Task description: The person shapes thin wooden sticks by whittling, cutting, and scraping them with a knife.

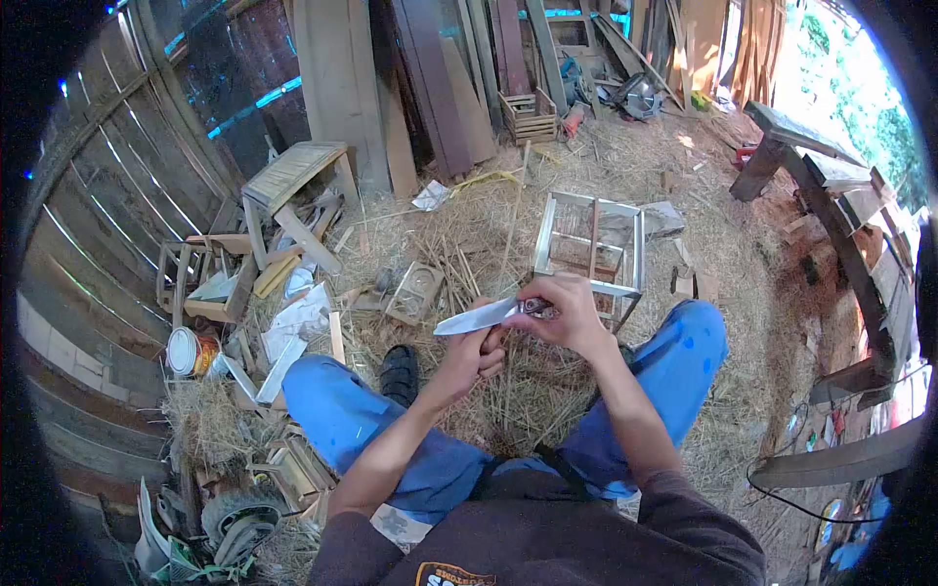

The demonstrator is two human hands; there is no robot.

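A knife [476, 318] with a broad pale blade points to the left in front of my body. My right hand [565, 311] is closed around its dark handle. Just below the blade, my left hand [467, 366] is closed, with its fingers curled under the knife and close to my right hand. A thin stick seems to rise from my left hand, but the blade and fingers hide most of what it holds. Beyond my right hand, a small wooden frame [640, 252] stands on the straw-covered ground.
A small wooden table [293, 174] and a paint can [183, 352] are on the left. Long boards [342, 88] lean at the back beside a slatted crate [529, 117]. A wooden bench [848, 234] stands on the right. Wood scraps lie about my feet.
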